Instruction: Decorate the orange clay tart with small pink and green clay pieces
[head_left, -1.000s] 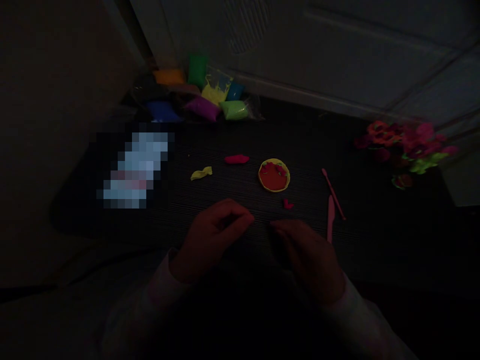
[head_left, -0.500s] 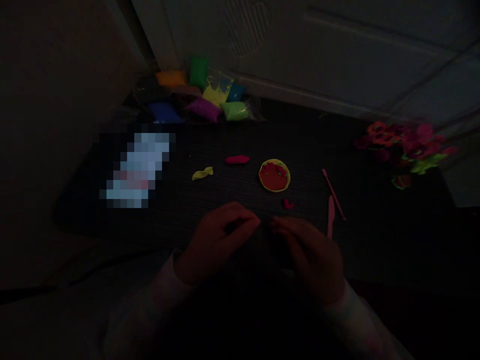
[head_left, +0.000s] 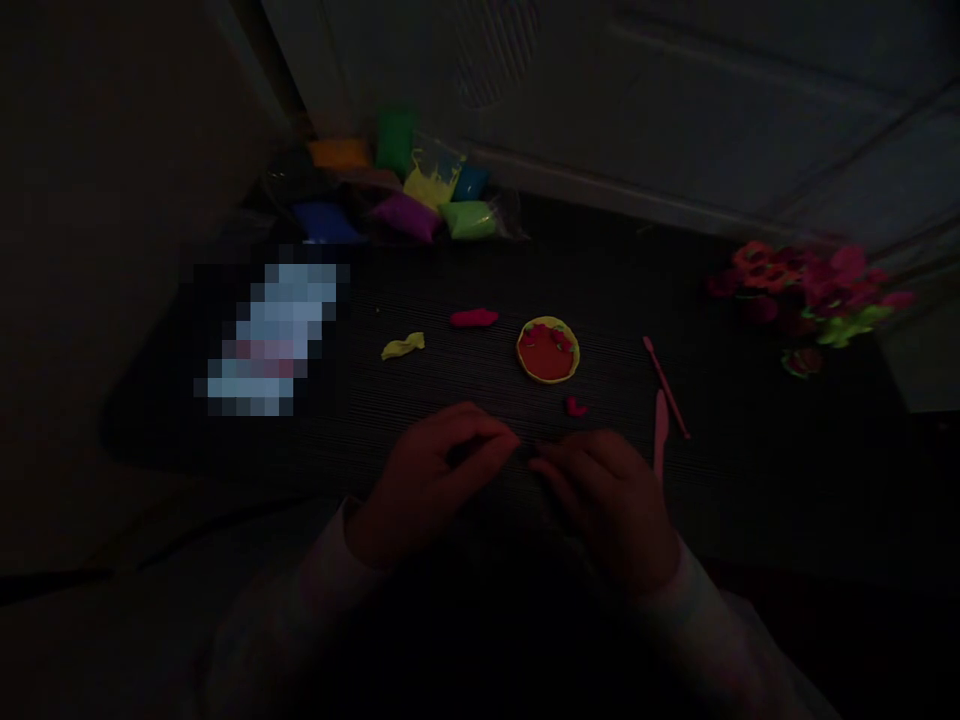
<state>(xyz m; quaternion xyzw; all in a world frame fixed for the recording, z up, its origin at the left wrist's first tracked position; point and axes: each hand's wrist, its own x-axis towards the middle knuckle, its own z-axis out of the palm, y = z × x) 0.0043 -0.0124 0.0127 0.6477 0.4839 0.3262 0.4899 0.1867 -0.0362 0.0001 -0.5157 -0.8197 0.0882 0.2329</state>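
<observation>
Taking the dish [head_left: 548, 366] as the centre of our clock, we see it lying flat on the dark table [head_left: 637, 290], its yellow rim complete all round. Red and green bits line its inside from about 10 to 2 o'clock; the orange-red floor below them is bare. We judge the upper arc filled and the lower part unfilled; we see no sign of how much is meant to be covered.

At 7 o'clock, the left hand [head_left: 439, 475] has its fingers curled, thumb and forefinger seeming to meet; at 5 o'clock, the right hand [head_left: 611, 500] is half curled, its tips near the left's. We cannot tell whether either pinch is closed or has hold of anything; the light is too dim.

We count one dish; one red piece [head_left: 576, 407], just outside it at 5 o'clock; one red roll [head_left: 474, 318] at 10; one yellow strip [head_left: 403, 346] at 9; and one stick [head_left: 666, 388] and one knife [head_left: 661, 430], both pink, near 4. Towards 11 we make out at least seven bright packets [head_left: 405, 212]. One bunch of flowers [head_left: 814, 290], its blooms too crowded to count, lies between 2 and 3.
</observation>
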